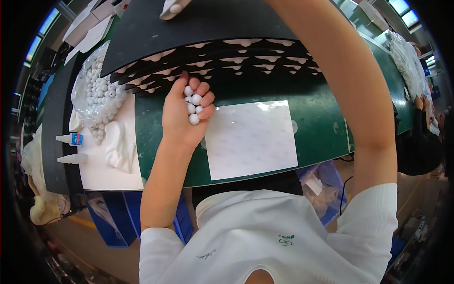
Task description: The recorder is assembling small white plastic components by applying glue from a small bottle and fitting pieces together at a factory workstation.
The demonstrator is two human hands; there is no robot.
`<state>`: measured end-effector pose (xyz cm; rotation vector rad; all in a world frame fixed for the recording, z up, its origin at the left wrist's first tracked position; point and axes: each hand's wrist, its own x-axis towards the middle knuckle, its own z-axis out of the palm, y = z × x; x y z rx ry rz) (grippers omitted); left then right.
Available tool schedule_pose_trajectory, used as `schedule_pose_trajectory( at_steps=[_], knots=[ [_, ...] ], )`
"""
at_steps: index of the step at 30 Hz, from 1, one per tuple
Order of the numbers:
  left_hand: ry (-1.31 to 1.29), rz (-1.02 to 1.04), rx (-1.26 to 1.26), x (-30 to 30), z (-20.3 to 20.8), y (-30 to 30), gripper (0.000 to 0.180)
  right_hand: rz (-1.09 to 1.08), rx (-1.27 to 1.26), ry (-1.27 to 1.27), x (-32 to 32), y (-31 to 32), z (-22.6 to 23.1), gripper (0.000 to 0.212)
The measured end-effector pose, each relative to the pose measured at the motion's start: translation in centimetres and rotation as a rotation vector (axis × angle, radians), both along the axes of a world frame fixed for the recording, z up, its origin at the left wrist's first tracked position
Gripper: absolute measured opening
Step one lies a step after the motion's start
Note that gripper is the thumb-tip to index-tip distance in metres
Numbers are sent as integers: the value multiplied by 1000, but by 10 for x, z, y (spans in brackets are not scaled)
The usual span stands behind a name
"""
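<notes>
Worktop (pixel 326 118) under stacked black boards (pixel 227 26). Clear, filled bag (pixel 82 103) at left, apparently for easy reach. Right hand out of view; cannot tell its grip. Left hand (pixel 183 118) cupped palm-up round several white balls (pixel 196 99), probably against rolling.

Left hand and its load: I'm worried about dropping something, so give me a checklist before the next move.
1. Left hand curled round small white balls: ok.
2. Right hand visible: not ok; its bare forearm runs past the top edge.
3. Transparent plastic bag of balls apart from left hand: ok.
4. Left thumb clear of the stacked black trays: cannot tell; they overlap in view.
5. Rectangular white sheet flat on the green tabletop: ok.
</notes>
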<state>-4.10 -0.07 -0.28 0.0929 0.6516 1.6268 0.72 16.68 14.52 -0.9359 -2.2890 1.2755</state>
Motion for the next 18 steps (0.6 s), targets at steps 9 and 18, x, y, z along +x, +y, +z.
schedule_pose_trajectory(
  at_steps=[9, 18],
  knots=[
    [-76, 107, -103, -2, 3, 2, 9, 87, -204, 305, -1, 4, -12, 21],
    [-41, 51, -8, 7, 11, -1, 9, 123, 962, 688, 148, -30, -105, 19]
  ],
)
